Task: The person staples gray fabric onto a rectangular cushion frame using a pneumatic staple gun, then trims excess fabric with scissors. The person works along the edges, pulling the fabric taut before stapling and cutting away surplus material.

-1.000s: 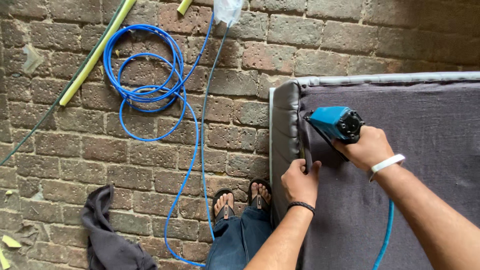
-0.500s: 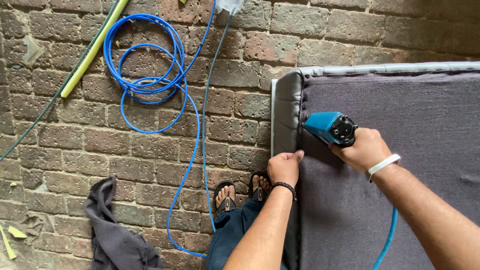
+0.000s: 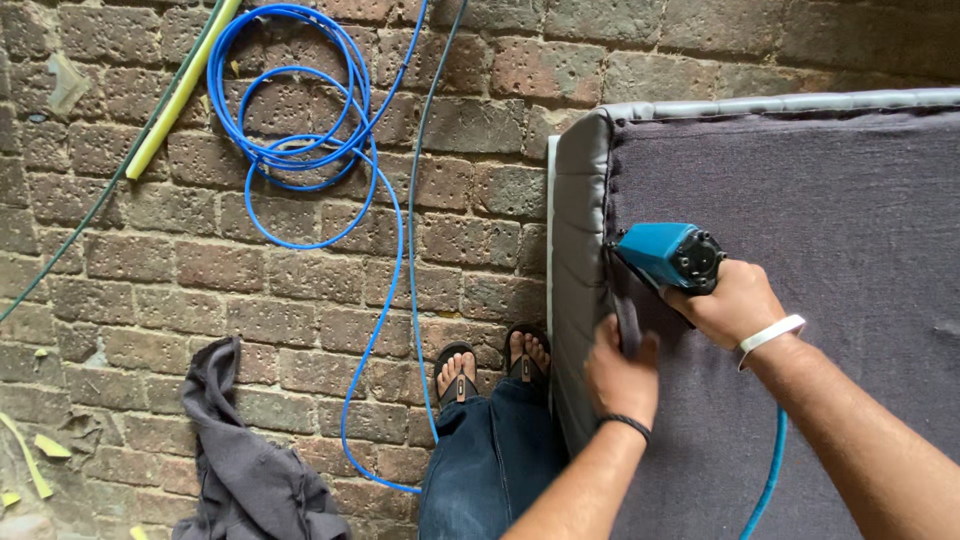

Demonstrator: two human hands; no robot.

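Firmly gripped: stapler [image 3: 668,254] (fabric [image 3: 800,230] pinned).

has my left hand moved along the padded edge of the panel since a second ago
Yes. The left hand dropped off the grey padded edge half a second ago, then came back onto the dark fabric, now just below the blue stapler.
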